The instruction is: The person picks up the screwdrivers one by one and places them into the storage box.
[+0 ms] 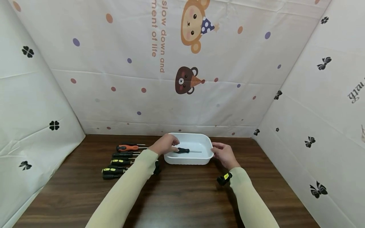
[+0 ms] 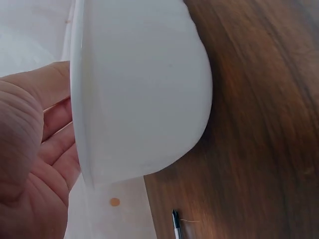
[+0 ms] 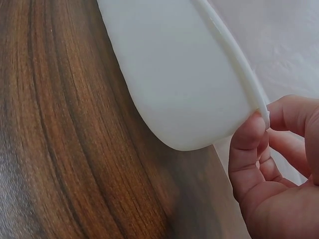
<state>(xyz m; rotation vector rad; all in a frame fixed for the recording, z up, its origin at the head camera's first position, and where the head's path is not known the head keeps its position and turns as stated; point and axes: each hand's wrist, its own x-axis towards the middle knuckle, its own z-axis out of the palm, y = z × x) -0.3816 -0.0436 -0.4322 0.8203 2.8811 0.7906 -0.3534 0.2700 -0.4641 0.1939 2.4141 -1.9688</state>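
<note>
A white plastic tray (image 1: pixel 188 161) stands at the back of the table. Inside it is a screwdriver (image 1: pixel 183 150) with a dark handle, its metal shaft toward the right. My left hand (image 1: pixel 165 144) reaches over the tray's left rim, the thumb at the end of the screwdriver's handle and the fingers apart from the thumb. In the left wrist view the tray wall (image 2: pixel 144 94) hides that hand's fingertips. My right hand (image 1: pixel 224 155) pinches the tray's right rim between thumb and fingers, which the right wrist view shows close up at the rim's corner (image 3: pixel 244 74).
Left of the tray lie several screwdrivers in a column, among them an orange-handled one (image 1: pixel 127 148) and a black-and-yellow one (image 1: pixel 112 171). Printed cloth (image 1: pixel 159 104) walls the brown wooden table (image 1: pixel 185 193) at the back and both sides.
</note>
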